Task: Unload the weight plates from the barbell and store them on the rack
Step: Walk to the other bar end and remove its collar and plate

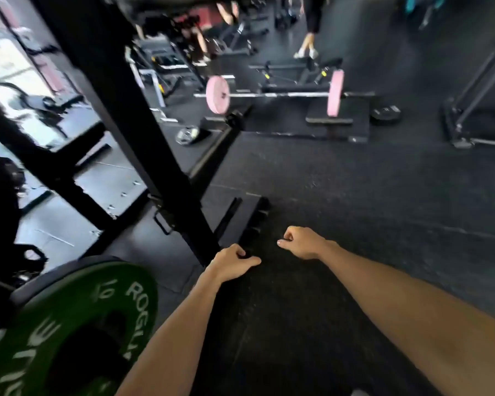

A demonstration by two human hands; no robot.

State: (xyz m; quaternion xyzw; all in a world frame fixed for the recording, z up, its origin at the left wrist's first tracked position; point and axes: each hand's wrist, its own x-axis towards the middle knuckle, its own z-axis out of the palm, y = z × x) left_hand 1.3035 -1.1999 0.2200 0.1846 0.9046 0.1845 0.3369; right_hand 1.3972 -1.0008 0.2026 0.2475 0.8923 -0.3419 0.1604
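A green 10 kg weight plate (69, 324) with white lettering fills the lower left, close to me, with a black plate edge behind it. My left hand (232, 262) reaches forward to the right of it, fingers loosely curled, holding nothing that I can make out. It hovers over the near end of a low black toothed plate rack (255, 221) on the floor. My right hand (300, 242) is stretched out beside it over the rubber floor, also loosely curled and empty. Farther back lies a barbell (269, 94) carrying two pink plates (217, 94).
A slanted black upright of the power rack (112, 110) crosses the left half, its base beside my left hand. A small plate (187, 135) and another (385, 113) lie on the floor. Benches stand at the back, where a person's legs (307, 44) show. A sled frame (475, 104) stands right.
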